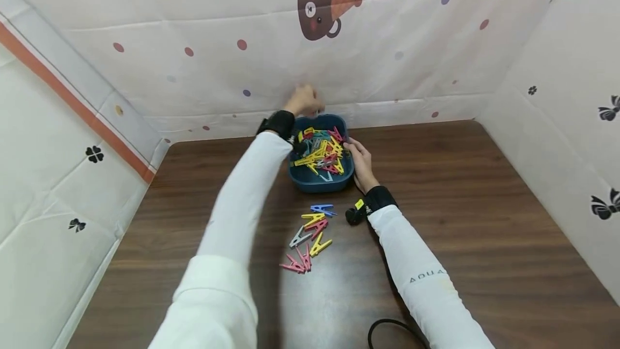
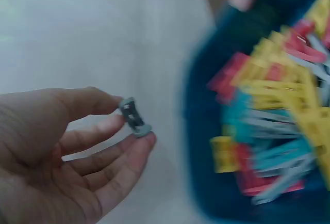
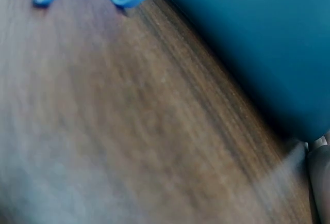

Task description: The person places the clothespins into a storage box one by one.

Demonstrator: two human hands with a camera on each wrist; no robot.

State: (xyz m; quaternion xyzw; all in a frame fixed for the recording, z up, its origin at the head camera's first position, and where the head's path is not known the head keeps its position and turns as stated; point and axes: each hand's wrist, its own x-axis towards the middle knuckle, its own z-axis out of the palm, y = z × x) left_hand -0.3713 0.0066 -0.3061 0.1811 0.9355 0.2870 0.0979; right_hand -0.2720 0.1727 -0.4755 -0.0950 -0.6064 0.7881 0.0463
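My left hand [image 1: 304, 100] is raised above the far rim of a dark blue plastic basket [image 1: 316, 186]. In the left wrist view its thumb and fingertips pinch a small grey clothespin [image 2: 135, 116], beside the basket wall. Heaped inside the basket are clothespins [image 1: 323, 149] in yellow, red, teal and grey. At the basket's right side my right hand [image 1: 360, 163] grips the rim, with its thumb over the edge; the fingers behind the wall are largely hidden. The right wrist view shows the basket's outer wall [image 3: 268, 43] and only a sliver of that hand.
On the brown wooden table [image 1: 436, 203], in front of the basket, lie several loose clothespins: a blue one [image 1: 323, 209], yellow ones, pink ones and a grey one [image 1: 300, 237]. A black cable [image 1: 394, 321] runs near my right forearm. Patterned white sheets [image 1: 218, 69] border the table.
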